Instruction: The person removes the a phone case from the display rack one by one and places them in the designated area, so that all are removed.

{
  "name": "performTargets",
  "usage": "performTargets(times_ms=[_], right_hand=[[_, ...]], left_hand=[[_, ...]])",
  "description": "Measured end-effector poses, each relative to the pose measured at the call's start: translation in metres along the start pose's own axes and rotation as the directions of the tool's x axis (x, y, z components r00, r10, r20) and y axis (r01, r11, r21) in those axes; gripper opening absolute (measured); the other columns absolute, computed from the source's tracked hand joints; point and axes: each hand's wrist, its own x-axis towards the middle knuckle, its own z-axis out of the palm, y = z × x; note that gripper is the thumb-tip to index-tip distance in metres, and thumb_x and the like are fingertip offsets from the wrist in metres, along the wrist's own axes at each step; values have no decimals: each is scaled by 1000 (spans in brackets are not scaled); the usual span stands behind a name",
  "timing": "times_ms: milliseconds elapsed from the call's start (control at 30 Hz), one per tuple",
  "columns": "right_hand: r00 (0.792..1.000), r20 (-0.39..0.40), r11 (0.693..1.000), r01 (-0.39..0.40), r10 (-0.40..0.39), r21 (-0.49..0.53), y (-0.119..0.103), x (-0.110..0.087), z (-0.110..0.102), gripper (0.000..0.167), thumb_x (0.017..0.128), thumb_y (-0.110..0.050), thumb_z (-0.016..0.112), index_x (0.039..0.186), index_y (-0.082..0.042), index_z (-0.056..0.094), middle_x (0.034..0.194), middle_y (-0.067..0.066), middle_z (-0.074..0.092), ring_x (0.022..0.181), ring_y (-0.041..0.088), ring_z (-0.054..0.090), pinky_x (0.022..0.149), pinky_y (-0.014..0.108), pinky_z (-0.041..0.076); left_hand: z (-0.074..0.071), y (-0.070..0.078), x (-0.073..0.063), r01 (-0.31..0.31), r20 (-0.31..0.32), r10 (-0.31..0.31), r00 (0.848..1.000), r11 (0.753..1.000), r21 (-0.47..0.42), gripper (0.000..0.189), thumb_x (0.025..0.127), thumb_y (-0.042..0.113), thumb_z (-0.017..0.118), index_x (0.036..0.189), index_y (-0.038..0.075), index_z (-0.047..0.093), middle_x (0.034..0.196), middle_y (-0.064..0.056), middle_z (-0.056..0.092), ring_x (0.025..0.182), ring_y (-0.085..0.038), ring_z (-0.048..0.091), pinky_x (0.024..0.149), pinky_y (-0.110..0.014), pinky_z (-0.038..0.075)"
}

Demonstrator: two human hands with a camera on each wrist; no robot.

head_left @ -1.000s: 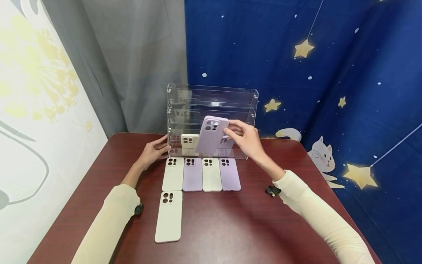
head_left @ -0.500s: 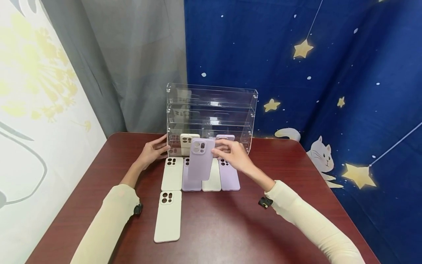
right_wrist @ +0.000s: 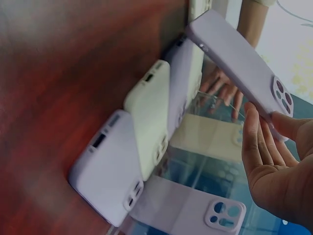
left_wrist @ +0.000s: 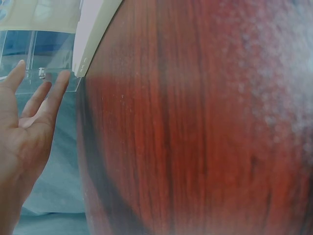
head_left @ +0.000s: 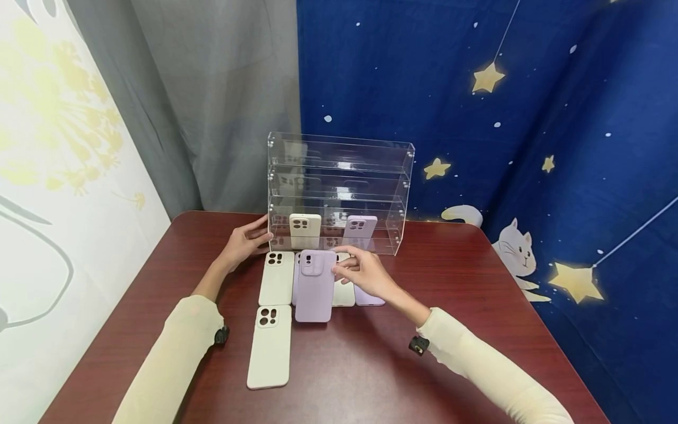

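My right hand pinches a purple phone case by its upper right edge, thumb and fingers on either side in the right wrist view. The case is held above the table, its camera cutout end up, overlapping the row in the head view. My left hand rests its nearly straight fingers at the left side of a clear acrylic tiered rack. On the rack's lowest tier stand a cream phone case and a purple one. The held case hides most of another purple case in the row.
In front of the rack lies a row with a cream case, another cream case and a purple case. A further cream case lies nearer on the dark red table. Curtains hang behind.
My right hand has brought the purple phone case down and toward me, from in front of the rack to over the row. The left hand stays at the rack.
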Motion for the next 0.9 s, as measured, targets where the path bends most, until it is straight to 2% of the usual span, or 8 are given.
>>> performTargets(times_ms=[100,200,467,733,900], right_hand=[[1000,7,1000,0,0,23,4,-4,5,46,97,2,71,141,-7,61,99,19,78,83,33,78,69,38,67],[1000,20,999,-2,1,35,8,-7,11,46,97,2,71,142,-7,61,98,18,78,82,28,78,69,38,67],[997,55,997,-66,63,47,18,-16,22,48,97,1,72,143,-3,59,98,18,79,81,40,77,68,39,67],[989,111,995,-101,98,19,29,-22,29,45,97,2,71,141,-1,61,93,16,79,77,39,77,66,40,67],[983,130,991,-127,132,-47,35,-25,33,43,96,-5,75,137,-2,64,89,12,79,74,32,77,64,37,66]], left_hand=[[0,0,1,4,0,-4,1000,1000,-13,68,103,1,64,163,15,36,150,-32,49,135,-44,53,93,-48,60],[0,0,1,5,3,-5,1000,1000,-15,68,103,1,64,163,15,36,150,-33,49,135,-44,53,93,-48,60],[1,0,0,5,2,-5,1000,1000,-18,68,102,1,65,163,15,36,150,-32,49,135,-44,53,93,-48,60],[0,1,0,2,-7,-2,1000,1000,-27,67,103,0,63,162,17,38,150,-32,49,136,-45,52,95,-52,58],[0,-1,0,2,-3,-2,1000,1000,-6,68,103,3,64,163,16,36,150,-32,49,135,-45,52,93,-49,59]])
